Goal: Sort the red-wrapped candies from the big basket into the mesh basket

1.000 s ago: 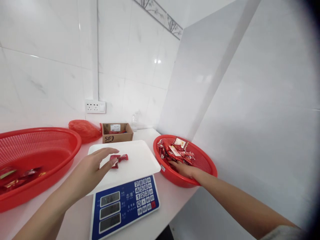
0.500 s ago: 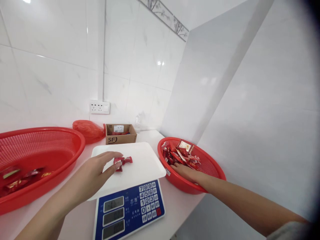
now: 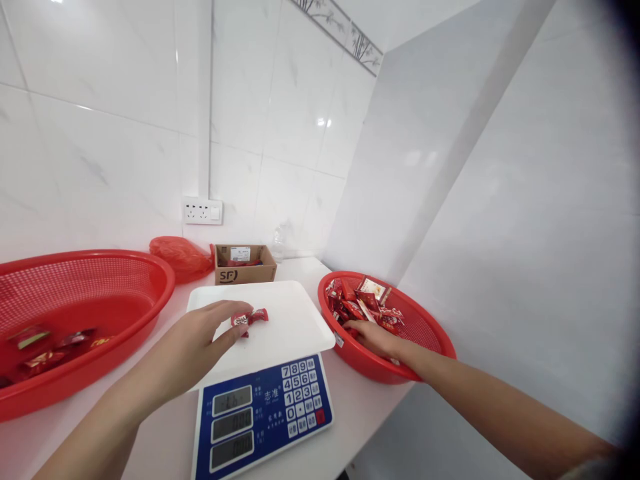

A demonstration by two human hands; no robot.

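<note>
My left hand point(image 3: 205, 337) reaches over the white scale pan point(image 3: 295, 320), thumb and fingertips closed around a red wrapped candy point(image 3: 240, 321). Another red wrapped candy point(image 3: 259, 315) lies just right of it on the pan. Inside the red basket point(image 3: 430, 333) on the right, my right hand point(image 3: 373, 338) has its fingers curled down among red wrapped sweets point(image 3: 367, 303). Those fingertips are partly hidden, so what they grip cannot be made out. Below the pan sits the scale's blue panel point(image 3: 273, 393) with its keypad and displays.
At left stands a larger red basket point(image 3: 150, 293) with a few wrapped sweets at the bottom. Behind the scale are a red plastic bag point(image 3: 181, 259), a small cardboard box point(image 3: 245, 274) and a clear plastic item point(image 3: 279, 243). Walls point(image 3: 280, 167) close off the back and right.
The view has shifted slightly. My left hand stays at the candy on the pan. My right hand remains in the right basket, its fingers shifted slightly among the sweets.
</note>
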